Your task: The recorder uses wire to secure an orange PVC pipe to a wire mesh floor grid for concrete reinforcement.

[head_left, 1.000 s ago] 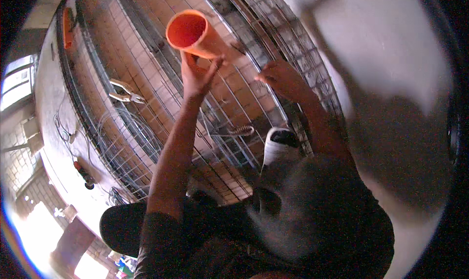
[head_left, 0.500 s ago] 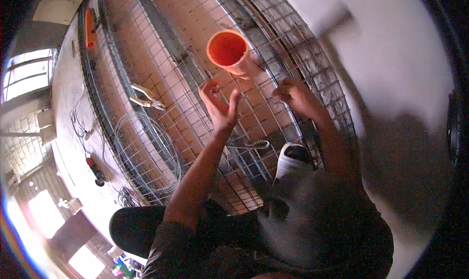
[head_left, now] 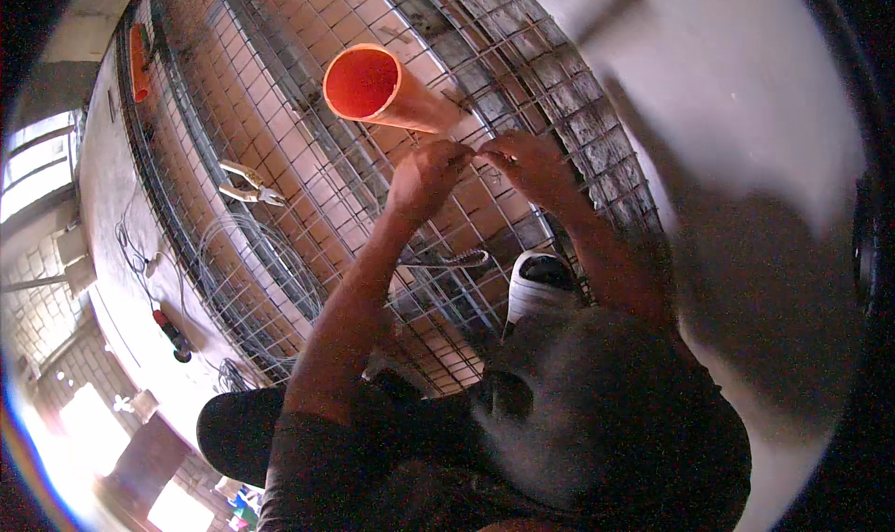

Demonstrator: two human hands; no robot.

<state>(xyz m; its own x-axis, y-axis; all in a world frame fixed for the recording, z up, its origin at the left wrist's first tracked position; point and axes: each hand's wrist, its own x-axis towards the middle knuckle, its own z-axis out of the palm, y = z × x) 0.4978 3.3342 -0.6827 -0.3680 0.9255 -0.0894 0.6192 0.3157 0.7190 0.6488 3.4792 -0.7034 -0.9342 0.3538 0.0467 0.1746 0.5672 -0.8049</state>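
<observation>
Your left hand [head_left: 427, 179] and right hand [head_left: 535, 168] meet with bent fingers just beside the orange pipe [head_left: 416, 108], which already stands up at the wire grid [head_left: 300, 163], but I can't tell if you're pinching anything or if the pipe is fixed.

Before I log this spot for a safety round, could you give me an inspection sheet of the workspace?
Surface: wire mesh over reddish-brown and grey strips.
Work things: orange pipe, open end facing the camera.
Clutter: pliers and coiled wire over the mesh, left; red-and-black item beyond.
Hands: left hand and right hand close together near the orange pipe; anything pinched is unclear.
Cables: thin cord on the pale surface, left.
Surroundings: window, far left; white shoe below the right hand.
</observation>
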